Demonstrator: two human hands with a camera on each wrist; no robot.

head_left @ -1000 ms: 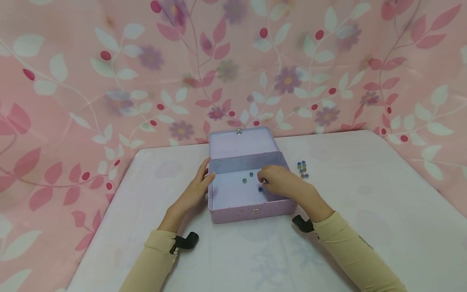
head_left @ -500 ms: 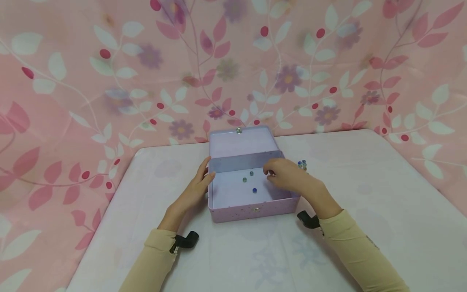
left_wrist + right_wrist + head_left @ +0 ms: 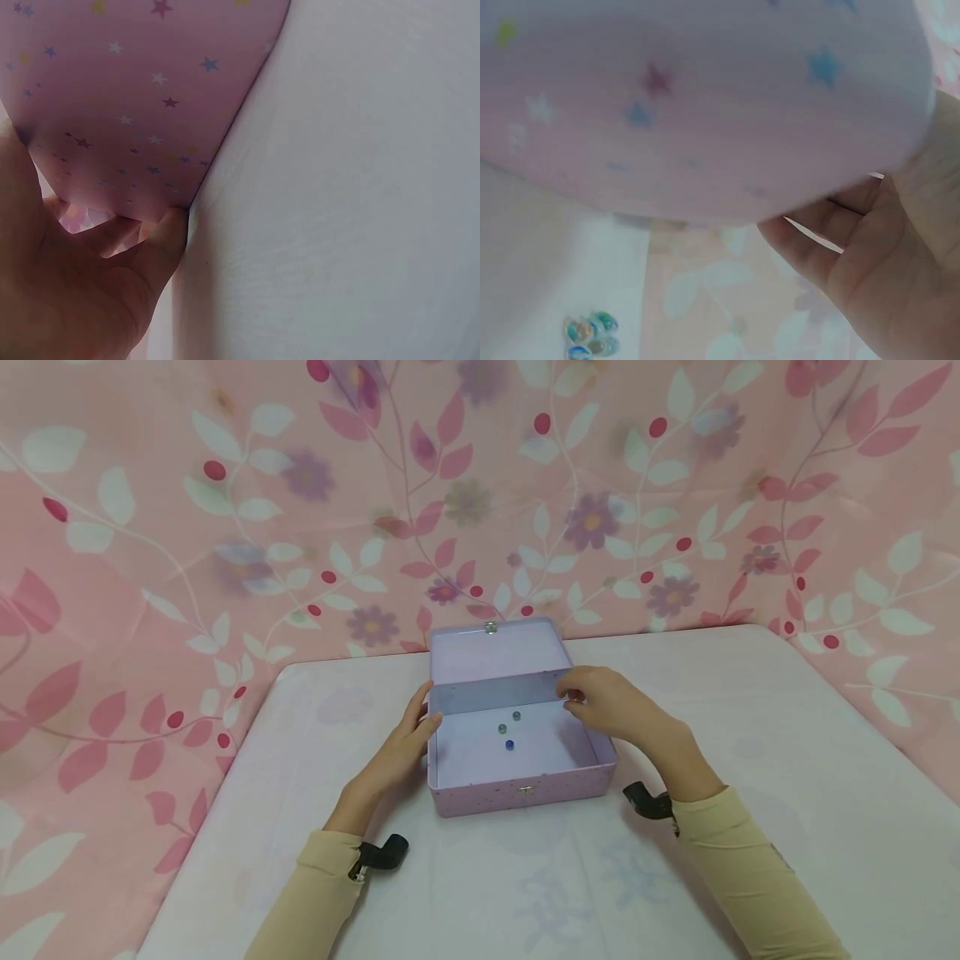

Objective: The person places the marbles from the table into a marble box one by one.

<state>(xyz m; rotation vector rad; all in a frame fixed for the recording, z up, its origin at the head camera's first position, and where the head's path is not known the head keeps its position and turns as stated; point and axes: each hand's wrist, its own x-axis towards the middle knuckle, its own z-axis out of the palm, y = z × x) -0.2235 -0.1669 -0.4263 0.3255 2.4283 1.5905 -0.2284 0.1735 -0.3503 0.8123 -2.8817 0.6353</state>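
Note:
A lilac tin box (image 3: 472, 799) stands on the table with its hinged lid (image 3: 498, 656) tipped back. Two greenish marbles (image 3: 502, 728) and a blue marble (image 3: 510, 745) lie apart on its floor. My left hand (image 3: 401, 743) touches the box's left side, thumb near the rim; in the left wrist view its fingertips meet the star-printed outer wall (image 3: 157, 97). Over the right rim, near the back corner, my right hand (image 3: 615, 702) has loosely bent fingers, with nothing visible in them. Several marbles (image 3: 592, 336) sit outside the box in the right wrist view; my right hand hides them from the head view.
A white cloth covers the table (image 3: 540, 893). Behind it hangs a pink floral fabric (image 3: 465, 510), close to the lid's back edge. Black wrist cameras (image 3: 386, 852) stick out at both cuffs.
My right hand has lifted back and to the right, out of the box towards its right rim. The blue marble has rolled left along the floor. My left hand stays put.

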